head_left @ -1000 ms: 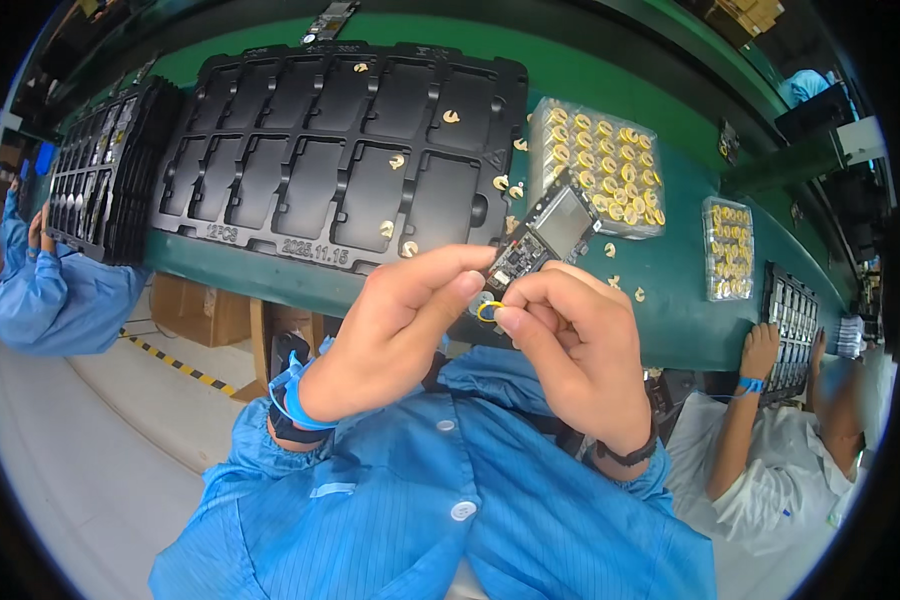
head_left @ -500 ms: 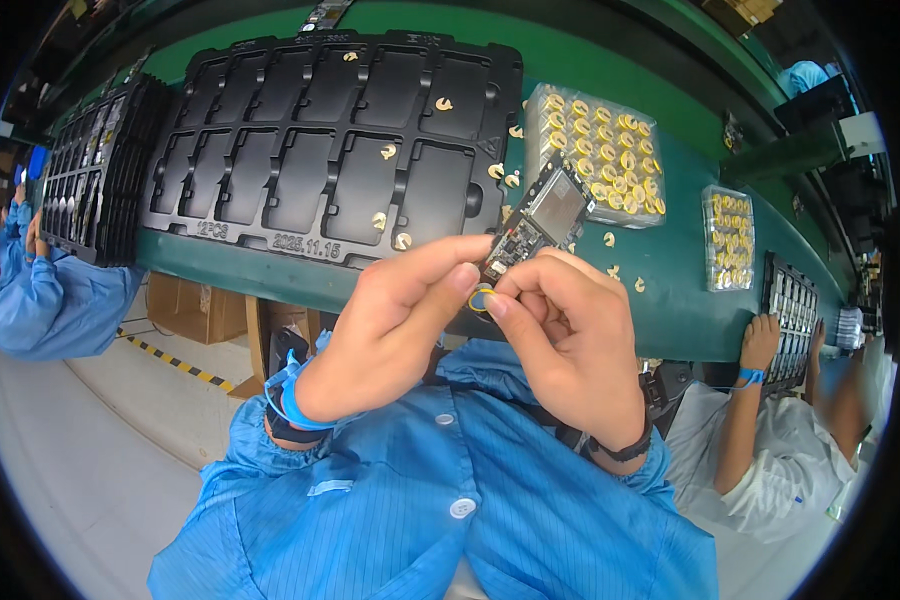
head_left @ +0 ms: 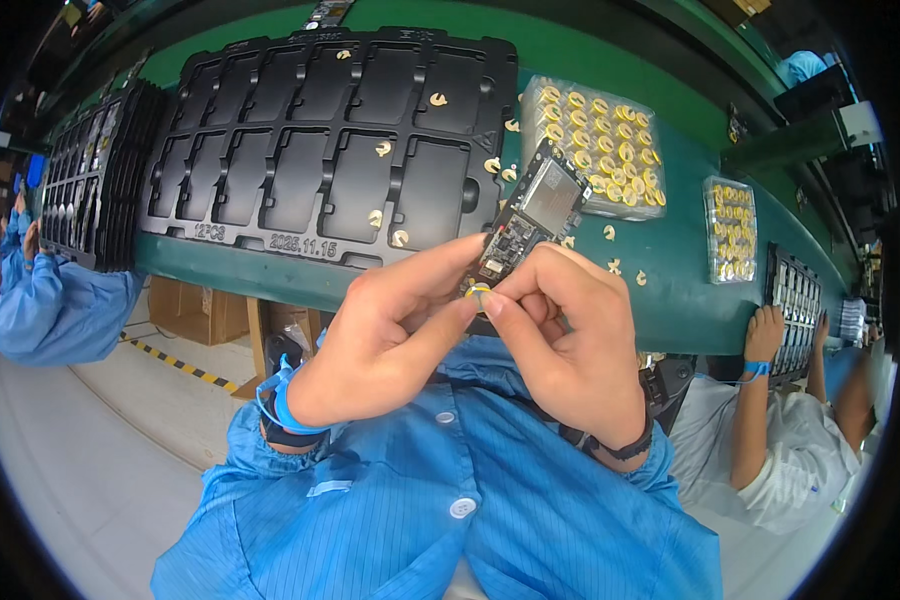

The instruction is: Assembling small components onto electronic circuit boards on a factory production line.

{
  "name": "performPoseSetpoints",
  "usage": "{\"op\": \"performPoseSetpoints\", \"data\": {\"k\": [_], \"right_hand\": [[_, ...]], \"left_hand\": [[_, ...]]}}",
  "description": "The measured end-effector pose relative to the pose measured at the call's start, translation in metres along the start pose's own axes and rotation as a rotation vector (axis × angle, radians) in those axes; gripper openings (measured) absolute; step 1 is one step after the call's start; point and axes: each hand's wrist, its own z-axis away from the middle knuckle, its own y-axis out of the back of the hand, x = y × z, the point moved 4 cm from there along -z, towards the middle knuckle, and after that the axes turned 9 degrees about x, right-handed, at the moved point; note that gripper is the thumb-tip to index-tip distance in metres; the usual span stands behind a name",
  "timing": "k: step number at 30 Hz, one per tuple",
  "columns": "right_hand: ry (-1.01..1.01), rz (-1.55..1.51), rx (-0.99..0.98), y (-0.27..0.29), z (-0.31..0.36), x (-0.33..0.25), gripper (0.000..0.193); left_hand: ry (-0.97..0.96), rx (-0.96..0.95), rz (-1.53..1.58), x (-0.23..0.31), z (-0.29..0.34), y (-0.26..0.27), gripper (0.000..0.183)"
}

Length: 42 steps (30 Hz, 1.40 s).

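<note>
Through the head camera I see both bare hands meeting near the middle, just above the near edge of the green table [head_left: 660,315]. With the left hand [head_left: 375,330] I grip the near end of a circuit board [head_left: 550,195], index finger against its left edge and thumb tip pressed at a small yellow-rimmed disc [head_left: 479,293]. My right hand [head_left: 575,335] has thumb and index finger closed on that disc, the other fingers curled in; the back of the hand hides part of the board's right edge. The disc sits at the board's near end; I cannot tell whether the two are joined. The board tilts up and away to the right, its far end in front of a clear box [head_left: 532,115] filled with yellow-rimmed discs.

Far left lies a wide black tray [head_left: 295,185] with small cream pieces [head_left: 438,100] scattered over its right part and on the table beside it. Left of it stands a stack of black trays [head_left: 128,190], boards showing in the top one. To the right I see a smaller clear pack [head_left: 714,262] of discs, and beyond it a co-worker's hand [head_left: 764,332] at another loaded tray [head_left: 792,362]. A blue strap [head_left: 286,402] circles my left wrist.
</note>
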Motion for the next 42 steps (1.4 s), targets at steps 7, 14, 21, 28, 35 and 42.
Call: {"op": "performPoseSetpoints", "data": {"k": [7,14,21,28,35,42], "right_hand": [[-0.003,0.059,-0.013,0.001,-0.001,-0.006,0.011],[0.018,0.054,-0.015,0.001,0.000,0.000,0.011],[0.131,0.016,0.044,0.002,0.005,0.003,0.025],[0.231,0.030,0.040,0.003,0.004,0.005,0.034],[0.246,0.037,0.034,0.003,0.002,0.003,0.032],[0.261,0.080,0.035,0.002,0.003,0.001,0.031]], "left_hand": [[0.003,0.019,-0.040,-0.001,0.001,0.000,0.050],[-0.017,0.015,-0.093,0.004,0.000,0.001,0.049],[0.101,0.059,-0.035,-0.001,-0.002,0.002,0.049],[0.073,0.080,0.109,0.000,-0.005,-0.001,0.051],[0.075,0.090,0.131,-0.001,-0.008,-0.001,0.051],[0.061,0.089,0.128,0.000,-0.009,0.000,0.052]]}}
